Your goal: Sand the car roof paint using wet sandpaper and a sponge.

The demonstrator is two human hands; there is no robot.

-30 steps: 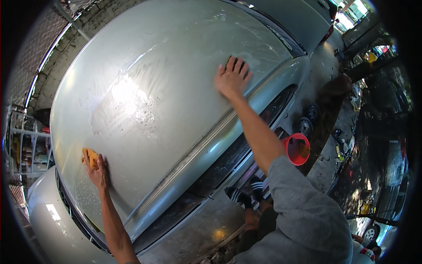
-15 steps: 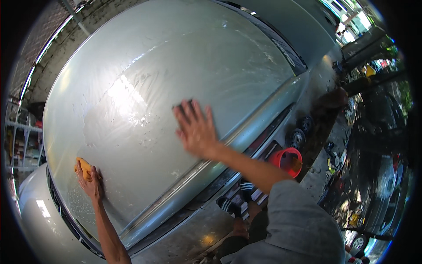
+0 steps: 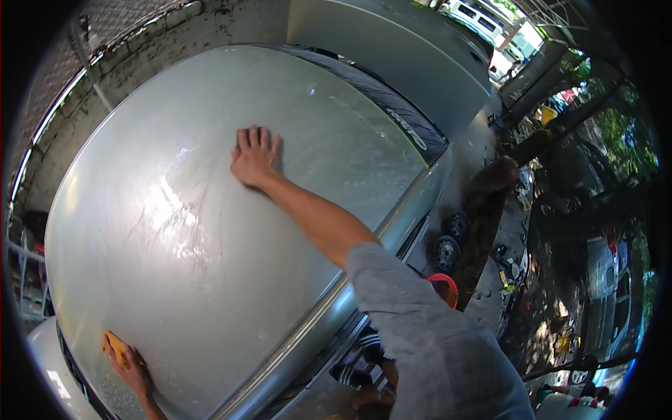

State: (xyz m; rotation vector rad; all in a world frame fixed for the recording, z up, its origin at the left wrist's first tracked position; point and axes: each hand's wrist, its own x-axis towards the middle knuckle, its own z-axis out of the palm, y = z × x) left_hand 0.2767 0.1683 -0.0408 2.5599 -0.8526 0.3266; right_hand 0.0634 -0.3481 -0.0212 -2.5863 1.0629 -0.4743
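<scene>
The silver car roof (image 3: 231, 280) spreads before me, wet and streaked, with a bright glare patch on its left half. My right hand (image 3: 255, 162) presses flat on the roof's upper middle, arm stretched far out. Dark slivers between its fingers look like the small dark pad seen under them a moment earlier; most of it is hidden, and its kind cannot be told. Near the lower left edge of the roof, my left hand (image 3: 131, 369) is closed over an orange sponge (image 3: 115, 346) that touches the surface.
A windshield (image 3: 392, 105) borders the roof's far right side. Beyond it stands a grey panel (image 3: 392, 42). A concrete wall (image 3: 168, 42) runs along the far left. Right of the car are wheel rims (image 3: 446, 252) and a red bucket (image 3: 448, 280), partly behind my sleeve.
My right hand has slid farther out across the roof, up and left. My left hand and the orange sponge sit lower in the picture. The view has also shifted.
</scene>
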